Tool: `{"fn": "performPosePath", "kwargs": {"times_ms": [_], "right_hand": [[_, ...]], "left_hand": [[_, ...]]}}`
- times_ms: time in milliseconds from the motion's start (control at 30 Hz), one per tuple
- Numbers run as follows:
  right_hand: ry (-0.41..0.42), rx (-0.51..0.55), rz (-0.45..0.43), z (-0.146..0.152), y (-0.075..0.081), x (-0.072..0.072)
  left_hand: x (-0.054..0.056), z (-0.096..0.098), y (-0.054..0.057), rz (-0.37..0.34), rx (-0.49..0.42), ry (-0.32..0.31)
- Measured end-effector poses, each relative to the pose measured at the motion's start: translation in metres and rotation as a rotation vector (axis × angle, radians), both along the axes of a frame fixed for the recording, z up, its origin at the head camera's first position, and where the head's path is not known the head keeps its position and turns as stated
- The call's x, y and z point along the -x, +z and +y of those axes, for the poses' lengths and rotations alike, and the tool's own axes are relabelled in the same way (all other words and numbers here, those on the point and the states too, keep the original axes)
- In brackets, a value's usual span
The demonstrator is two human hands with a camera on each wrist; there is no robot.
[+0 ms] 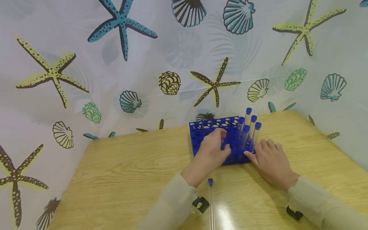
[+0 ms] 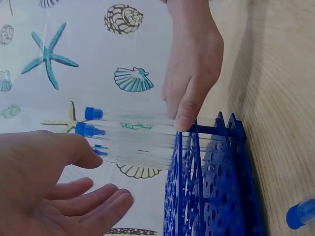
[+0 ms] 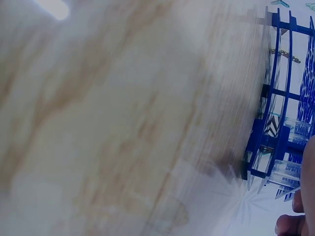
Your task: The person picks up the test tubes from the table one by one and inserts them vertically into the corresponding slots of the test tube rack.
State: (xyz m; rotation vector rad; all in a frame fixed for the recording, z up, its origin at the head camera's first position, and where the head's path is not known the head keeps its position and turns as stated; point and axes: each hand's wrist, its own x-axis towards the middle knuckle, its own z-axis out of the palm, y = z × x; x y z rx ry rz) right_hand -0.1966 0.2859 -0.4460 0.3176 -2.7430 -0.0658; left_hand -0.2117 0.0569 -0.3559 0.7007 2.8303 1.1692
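Observation:
A blue test tube rack (image 1: 196, 140) stands on the table, with several clear, blue-capped test tubes (image 1: 244, 135) upright in its right end. Over the middle of the rack hovers my left hand (image 1: 211, 148), thumb and fingers apart and nothing between them. In the left wrist view, the left fingers (image 2: 101, 209) are loosely bent beside the tube caps (image 2: 93, 130). My right hand (image 1: 273, 164) grips the rack's right front corner, its thumb (image 2: 186, 115) over the top plate and fingers along the side. A single capped test tube (image 1: 211, 198) lies on the table near the left forearm.
The wood-grain table (image 1: 123, 179) extends around the rack. Behind it hangs a white cloth (image 1: 149, 64) printed with starfish and shells. A black piece with a yellow mark (image 1: 200, 204) shows at the left wrist, and another dark piece (image 1: 294, 213) at the right.

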Motion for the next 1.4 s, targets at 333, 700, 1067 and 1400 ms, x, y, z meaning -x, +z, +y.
{"fn": "performPosePath", "kwargs": {"times_ms": [333,700,1067,1400], "right_hand": [[-0.002,0.002,0.003,-0.002,0.001,-0.001],[0.008,0.003,0.018,0.000,0.001,-0.001],[0.011,0.007,0.005,-0.001,0.001,-0.002],[0.012,0.011,0.020,-0.001,0.000,-0.001]], "left_hand": [[-0.029,-0.018,-0.002,-0.126,0.107,-0.046],[-0.046,-0.038,-0.021,-0.198,0.269,-0.137],[-0.058,-0.043,-0.043,-0.274,0.327,-0.076],[-0.068,-0.037,-0.056,-0.197,0.414,-0.056]]}}
